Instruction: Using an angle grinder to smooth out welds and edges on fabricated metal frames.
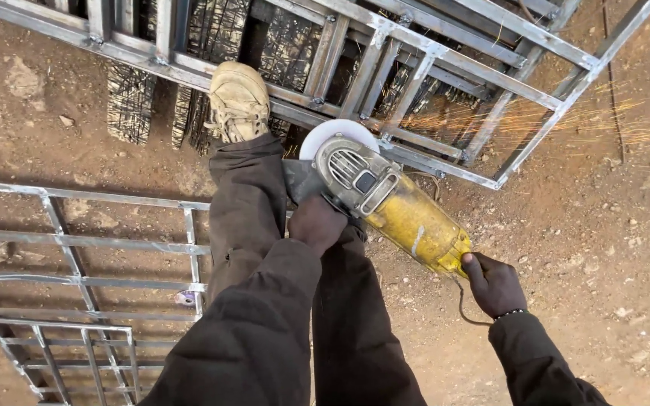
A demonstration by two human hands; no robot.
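Yellow angle grinder (404, 214) sits low in front of the person, disc (330, 133) pressed down on a bar of the steel frame (445, 56) lying on the dirt ground (603, 248); sparks (566, 120) spray off to the right, away from the body, which fits the guard side facing back toward the legs. Boot (238, 101) is planted on the frame's near rail, likely to pin it so it doesn't chatter under the disc. Two-handed hold looks like control against kickback: left hand (316, 223) up front near the gear head, right hand (494, 283) at the tail end of the body. Left fingers curl closed around what seems to be the side handle, though the handle itself is hidden under the hand. Right fingers are wrapped shut on the rear of the yellow housing, thumb along the top. Cord (462, 304) loops down just beside the right wrist. A second steel frame (77, 240) lies flat at lower left, apart from the work.
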